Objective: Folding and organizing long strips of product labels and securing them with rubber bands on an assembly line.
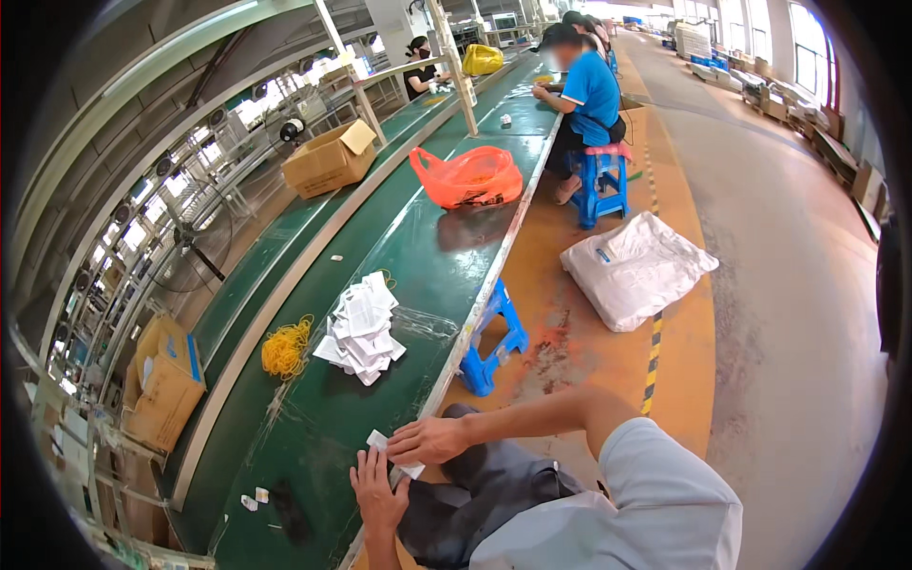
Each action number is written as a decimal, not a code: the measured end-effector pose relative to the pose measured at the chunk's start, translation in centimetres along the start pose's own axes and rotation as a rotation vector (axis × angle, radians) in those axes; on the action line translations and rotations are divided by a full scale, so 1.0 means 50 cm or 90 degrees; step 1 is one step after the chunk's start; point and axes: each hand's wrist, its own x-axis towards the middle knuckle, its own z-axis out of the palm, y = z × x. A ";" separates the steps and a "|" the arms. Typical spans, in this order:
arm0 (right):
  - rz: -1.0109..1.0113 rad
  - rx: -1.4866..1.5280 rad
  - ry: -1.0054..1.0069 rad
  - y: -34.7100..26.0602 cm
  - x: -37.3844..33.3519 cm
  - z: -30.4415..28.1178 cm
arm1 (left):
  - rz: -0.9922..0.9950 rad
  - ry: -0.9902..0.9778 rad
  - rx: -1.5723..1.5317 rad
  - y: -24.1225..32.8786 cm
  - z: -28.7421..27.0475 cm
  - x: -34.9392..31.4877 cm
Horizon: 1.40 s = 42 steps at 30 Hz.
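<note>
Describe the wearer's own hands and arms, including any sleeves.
Both the left hand and right hand are bare, with no gloves, and I see no watch or bracelet. The right arm has a short, loose, pale grey sleeve ending above the elbow. No left sleeve shows.

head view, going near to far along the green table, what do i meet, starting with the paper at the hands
White paper piece, pile of white papers, orange-red plastic bag, small white item.
</note>
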 end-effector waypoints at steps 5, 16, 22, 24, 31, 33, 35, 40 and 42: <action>0.000 0.013 0.013 0.004 0.000 -0.032 | 0.021 0.004 -0.031 0.015 -0.005 0.027; 0.035 -0.018 -0.007 -0.028 0.004 -0.011 | -0.013 -0.017 -0.028 0.007 -0.007 0.000; 0.089 0.000 -0.039 -0.027 0.018 -0.017 | 0.010 0.057 -0.051 0.017 -0.018 -0.001; 0.085 0.021 -0.032 -0.030 0.018 -0.018 | 0.009 0.049 -0.056 0.011 -0.007 -0.003; 0.138 0.058 -0.008 -0.032 -0.007 -0.015 | 0.057 0.113 -0.155 0.033 0.010 0.018; 0.137 0.067 0.001 -0.030 -0.021 -0.021 | 0.057 0.114 -0.134 0.051 0.010 0.027; 0.131 0.038 0.025 -0.047 0.008 -0.043 | 0.041 0.128 -0.094 0.046 0.014 0.012; 0.530 0.058 0.211 -0.154 -0.136 -0.077 | 0.038 0.151 -0.055 0.028 0.006 0.002; 0.997 0.258 0.295 -0.181 -0.377 0.012 | 0.083 0.136 -0.075 0.040 -0.003 0.038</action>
